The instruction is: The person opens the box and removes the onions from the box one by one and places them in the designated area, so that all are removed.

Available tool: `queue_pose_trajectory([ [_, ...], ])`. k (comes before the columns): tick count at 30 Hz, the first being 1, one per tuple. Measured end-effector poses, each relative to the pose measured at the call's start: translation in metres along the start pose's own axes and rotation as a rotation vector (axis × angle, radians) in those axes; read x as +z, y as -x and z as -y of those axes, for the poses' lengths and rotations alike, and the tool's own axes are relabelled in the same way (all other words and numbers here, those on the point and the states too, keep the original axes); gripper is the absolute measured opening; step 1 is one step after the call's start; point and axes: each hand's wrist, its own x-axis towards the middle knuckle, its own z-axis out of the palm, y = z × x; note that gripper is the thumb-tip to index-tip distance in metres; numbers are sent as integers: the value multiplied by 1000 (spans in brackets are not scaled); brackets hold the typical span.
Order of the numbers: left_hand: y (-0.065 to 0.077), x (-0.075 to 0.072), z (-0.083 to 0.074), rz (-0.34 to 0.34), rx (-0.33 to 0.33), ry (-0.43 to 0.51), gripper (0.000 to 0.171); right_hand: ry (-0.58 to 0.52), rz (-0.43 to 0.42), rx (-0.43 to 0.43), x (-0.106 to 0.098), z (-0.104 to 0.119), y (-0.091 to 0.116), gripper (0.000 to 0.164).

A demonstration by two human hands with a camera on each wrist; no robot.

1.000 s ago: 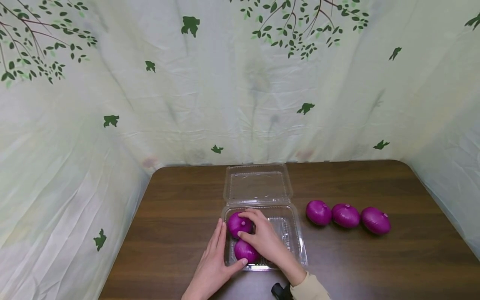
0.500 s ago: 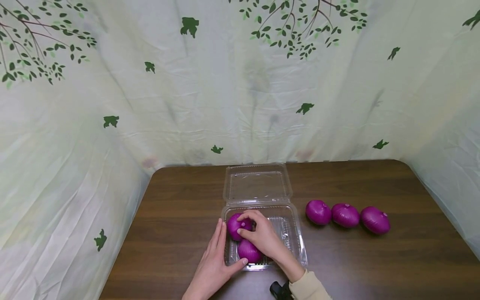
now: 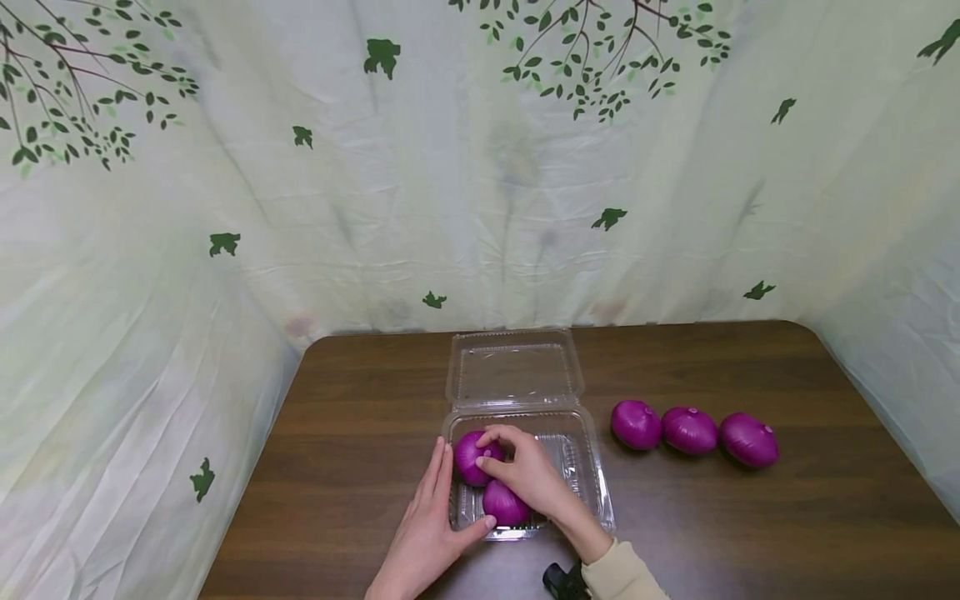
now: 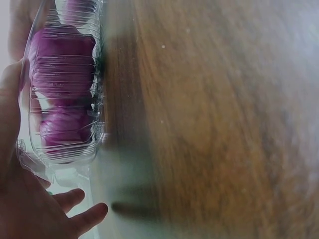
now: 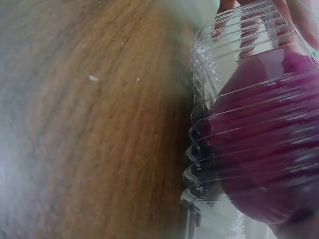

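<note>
In the head view, two red onions lie at the left side of a clear plastic clamshell container (image 3: 567, 457). My right hand (image 3: 531, 473) reaches in and pinches the farther onion (image 3: 467, 461) between thumb and curled fingers. Just nearer to me, the second onion (image 3: 505, 504) sits against it, partly under that hand. My left hand (image 3: 427, 533) lies along the container's left side with straight fingers, its thumb at the front left rim. Ribbed plastic blurs an onion (image 4: 64, 62) in the left wrist view and another onion (image 5: 269, 144) in the right wrist view.
The container's lid (image 3: 516, 375) lies folded back, away from me. To its right, three more onions (image 3: 691, 431) stand in a row on the brown wooden table (image 3: 360, 400). A black object (image 3: 562, 579) shows by the right sleeve (image 3: 622, 575). Printed curtains (image 3: 450, 183) enclose the table.
My right hand and the farther onion have come slightly nearer to me. The nearer onion has shifted a little to the right. My left hand has stayed in place.
</note>
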Motion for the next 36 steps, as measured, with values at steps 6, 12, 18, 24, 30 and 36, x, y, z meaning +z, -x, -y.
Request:
queue_pose_trajectory([
  [6, 1, 0, 1, 1, -1, -1, 114, -1, -1, 15, 0, 0, 1, 15],
  [12, 1, 0, 1, 2, -2, -6, 115, -3, 0, 7, -1, 0, 0, 13],
  [18, 1, 0, 0, -2, -2, -9, 114, -5, -1, 1, -1, -1, 0, 13],
  [24, 2, 1, 0, 1, -9, -5, 115, -7, -5, -6, 0, 1, 1, 13],
  [30, 3, 1, 0, 7, -20, -4, 115, -3, -22, -10, 0, 3, 2, 14],
  [36, 2, 1, 0, 5, -21, 4, 114, -63, -38, -20, -1, 2, 0, 16],
])
